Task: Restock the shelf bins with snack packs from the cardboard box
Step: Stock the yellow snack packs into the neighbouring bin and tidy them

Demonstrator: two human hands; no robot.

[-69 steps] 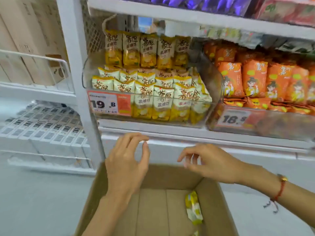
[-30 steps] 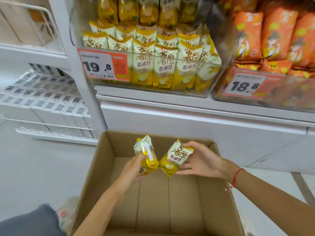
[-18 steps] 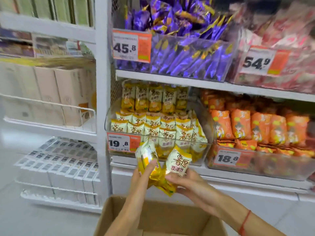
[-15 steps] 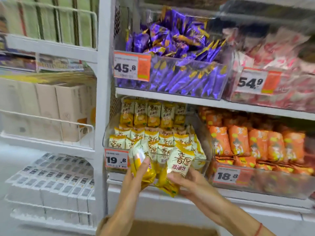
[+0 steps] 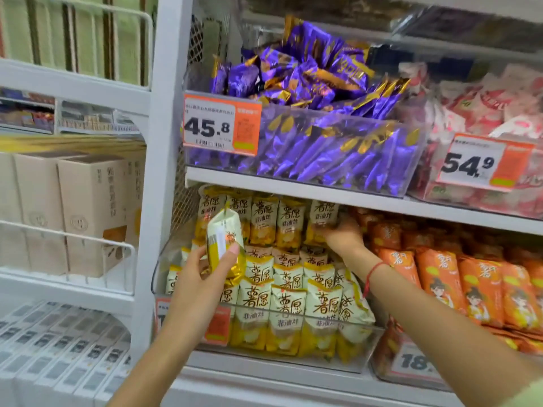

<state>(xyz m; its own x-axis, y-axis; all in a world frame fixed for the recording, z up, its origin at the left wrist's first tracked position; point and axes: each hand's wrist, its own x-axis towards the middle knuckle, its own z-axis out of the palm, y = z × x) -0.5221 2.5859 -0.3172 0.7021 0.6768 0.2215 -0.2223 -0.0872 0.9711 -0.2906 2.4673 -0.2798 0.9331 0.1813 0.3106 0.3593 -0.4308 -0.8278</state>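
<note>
Left hand grips one yellow snack pack, back side out, in front of the clear bin of matching packs. Right hand reaches deep into the same bin, fingers curled on an upright pack at the right end of the back row. Cardboard box out of view.

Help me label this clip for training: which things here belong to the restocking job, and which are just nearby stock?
In the job:
- left hand, holding a yellow snack pack
- right hand, setting a pack into the back row
- clear bin of yellow packs

Just nearby:
- purple packs
- orange packs
- beige cartons
</note>
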